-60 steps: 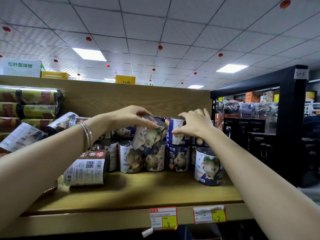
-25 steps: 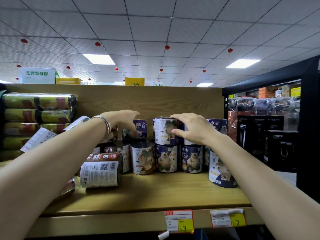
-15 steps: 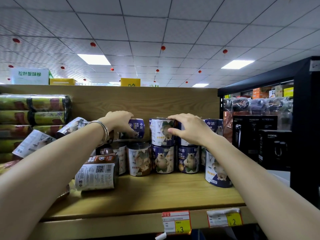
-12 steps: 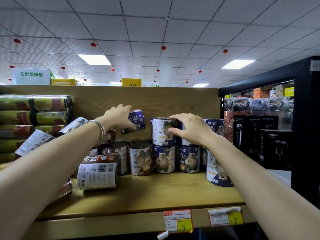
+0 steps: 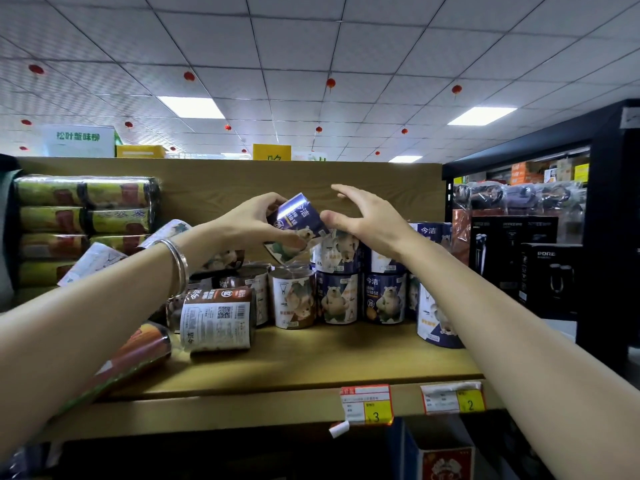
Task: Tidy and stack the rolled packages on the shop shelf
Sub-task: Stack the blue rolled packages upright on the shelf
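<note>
1. Wooden shelf board, front edge carrying two paper price tags; the same position in view as half a second ago.
2. Brown-labelled roll with white barcode panel, lying on its side at the shelf's left front; unmoved.
3. Upright row of short bear-printed rolled packages standing on the shelf, with a second tier of white and blue rolls stacked on top; arrangement unchanged.
4. Left hand, silver bangle at the wrist, fingers wrapped around a navy-blue bear-printed roll. The roll is held tilted in the air above the upright row, just left of the second tier. Half a second ago it sat further left and nearer the back panel; it is now carried rightward toward the stack.
5. Right hand, fingers spread and gripping nothing, thumb tip touching or just beside the held roll's right edge. Earlier it rested flat on top of the second tier; it is now lifted clear of it.
6. Yellow-green long rolls, stacked horizontally at far left against the wooden back panel; unchanged.
</note>
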